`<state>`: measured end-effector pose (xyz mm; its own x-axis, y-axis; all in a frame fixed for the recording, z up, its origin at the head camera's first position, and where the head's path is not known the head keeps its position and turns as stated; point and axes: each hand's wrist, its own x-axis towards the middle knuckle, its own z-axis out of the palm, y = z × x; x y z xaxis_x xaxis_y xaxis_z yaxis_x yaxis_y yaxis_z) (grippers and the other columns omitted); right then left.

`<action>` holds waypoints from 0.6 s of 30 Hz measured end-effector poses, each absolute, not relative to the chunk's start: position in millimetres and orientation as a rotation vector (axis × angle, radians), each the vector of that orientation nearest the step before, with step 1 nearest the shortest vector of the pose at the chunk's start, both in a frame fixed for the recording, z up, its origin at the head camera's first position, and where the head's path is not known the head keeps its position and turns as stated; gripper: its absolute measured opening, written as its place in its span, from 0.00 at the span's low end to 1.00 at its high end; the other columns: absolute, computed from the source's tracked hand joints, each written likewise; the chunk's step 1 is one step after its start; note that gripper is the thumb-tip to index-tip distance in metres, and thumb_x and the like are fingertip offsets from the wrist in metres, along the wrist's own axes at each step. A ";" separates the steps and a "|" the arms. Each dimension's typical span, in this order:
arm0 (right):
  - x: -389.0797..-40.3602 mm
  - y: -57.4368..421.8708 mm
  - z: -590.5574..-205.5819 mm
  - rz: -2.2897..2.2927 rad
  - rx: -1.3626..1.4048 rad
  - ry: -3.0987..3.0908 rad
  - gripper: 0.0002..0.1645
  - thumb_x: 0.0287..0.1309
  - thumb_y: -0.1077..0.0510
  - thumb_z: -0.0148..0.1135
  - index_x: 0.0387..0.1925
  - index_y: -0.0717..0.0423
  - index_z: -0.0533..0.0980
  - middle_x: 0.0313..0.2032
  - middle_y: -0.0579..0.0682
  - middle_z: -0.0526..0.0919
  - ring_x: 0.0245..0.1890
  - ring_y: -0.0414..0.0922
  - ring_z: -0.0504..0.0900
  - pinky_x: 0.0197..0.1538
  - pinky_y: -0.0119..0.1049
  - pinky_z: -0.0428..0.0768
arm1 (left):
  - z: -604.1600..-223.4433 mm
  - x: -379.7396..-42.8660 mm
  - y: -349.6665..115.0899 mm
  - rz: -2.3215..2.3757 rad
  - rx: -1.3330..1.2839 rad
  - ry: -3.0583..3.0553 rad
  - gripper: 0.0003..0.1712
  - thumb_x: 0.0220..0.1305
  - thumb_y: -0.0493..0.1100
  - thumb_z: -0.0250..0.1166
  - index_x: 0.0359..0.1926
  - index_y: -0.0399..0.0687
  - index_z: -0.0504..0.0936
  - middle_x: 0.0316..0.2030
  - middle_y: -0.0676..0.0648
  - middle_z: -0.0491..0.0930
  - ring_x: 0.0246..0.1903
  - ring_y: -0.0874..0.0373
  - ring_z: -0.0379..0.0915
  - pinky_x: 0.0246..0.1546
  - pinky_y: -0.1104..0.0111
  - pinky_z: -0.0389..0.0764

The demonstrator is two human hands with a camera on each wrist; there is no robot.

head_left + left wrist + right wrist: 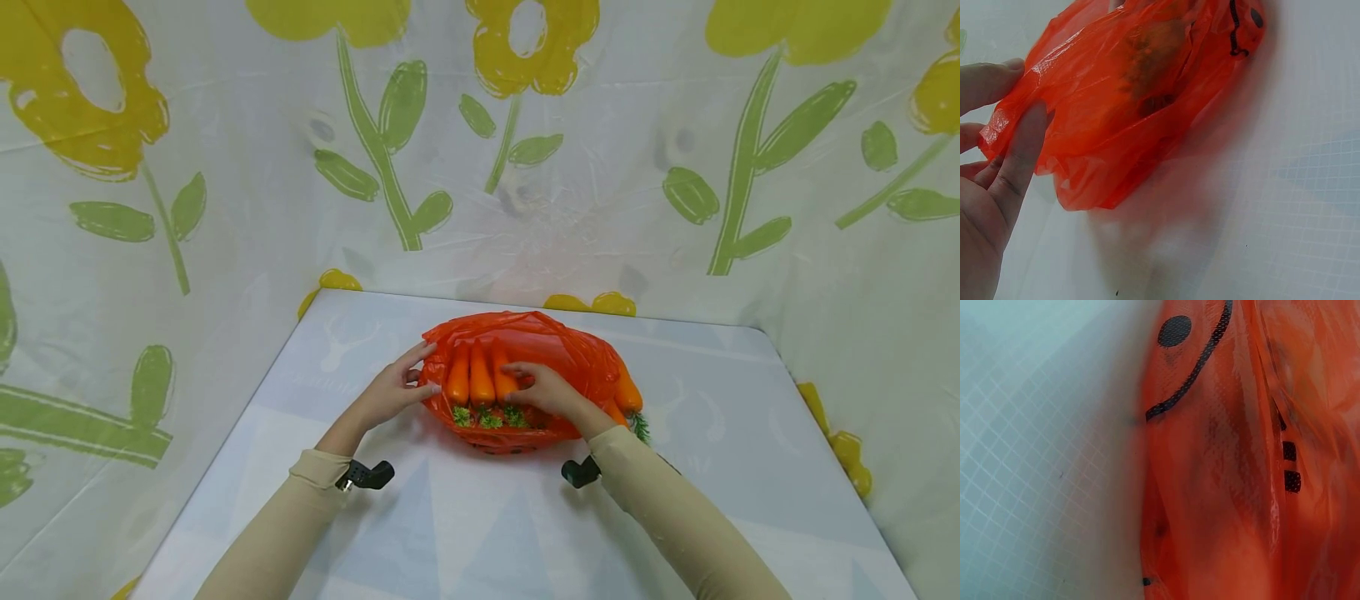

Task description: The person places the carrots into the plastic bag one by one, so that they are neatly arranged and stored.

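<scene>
Carrots (pixel 481 377) show clearly only in head view — left hand (pixel 386 393) pinching red bag (pixel 562 346), right hand (pixel 551 390) unclear.

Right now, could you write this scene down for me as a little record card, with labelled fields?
Container: red plastic bag, mouth open, on a pale table
Inside: three orange carrots side by side, green tops toward the person
Outside: at least one more carrot, beside the bag's right side
Left hand: holds the bag's left edge
Right hand: at the rightmost carrot inside; grip unclear
Backdrop: flower-printed sheet
</scene>
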<state>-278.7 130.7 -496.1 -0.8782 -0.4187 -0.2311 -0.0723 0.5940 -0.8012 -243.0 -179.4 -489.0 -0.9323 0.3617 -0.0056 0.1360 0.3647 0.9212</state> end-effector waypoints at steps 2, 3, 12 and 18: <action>-278.3 131.1 -495.7 -1.187 -0.396 2.435 0.32 0.63 0.53 0.71 0.68 0.43 0.75 0.62 0.52 0.77 0.61 0.53 0.73 0.67 0.57 0.72 | -489.2 -242.9 -179.6 1.602 0.448 2.416 0.45 0.67 0.44 0.70 0.79 0.46 0.58 0.81 0.41 0.44 0.63 0.40 0.73 0.61 0.52 0.76; -278.0 131.3 -495.2 -1.185 -0.396 2.437 0.32 0.63 0.53 0.71 0.68 0.44 0.74 0.62 0.52 0.77 0.61 0.53 0.73 0.66 0.57 0.72 | -489.2 -242.8 -179.6 1.601 0.447 2.418 0.45 0.67 0.44 0.70 0.79 0.46 0.58 0.81 0.41 0.44 0.63 0.40 0.73 0.61 0.52 0.76; -275.1 133.8 -485.9 -1.159 -0.397 2.465 0.33 0.63 0.52 0.71 0.69 0.43 0.74 0.63 0.52 0.77 0.61 0.54 0.75 0.64 0.54 0.76 | -489.2 -242.6 -180.0 1.604 0.461 2.423 0.46 0.67 0.45 0.70 0.79 0.45 0.58 0.80 0.41 0.45 0.62 0.40 0.73 0.62 0.51 0.76; -274.7 139.8 -479.6 -1.172 -0.412 2.476 0.31 0.63 0.54 0.71 0.68 0.43 0.75 0.62 0.50 0.78 0.60 0.53 0.76 0.61 0.51 0.79 | -490.2 -242.8 -180.4 1.605 0.465 2.425 0.46 0.67 0.45 0.70 0.79 0.45 0.58 0.80 0.41 0.45 0.62 0.39 0.73 0.61 0.51 0.76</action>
<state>-274.7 139.8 -479.6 -0.8892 -0.4102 -0.2026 -0.1033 0.6114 -0.7846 -242.8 -180.4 -490.2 -0.9313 0.3640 0.0098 0.1514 0.3626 0.9196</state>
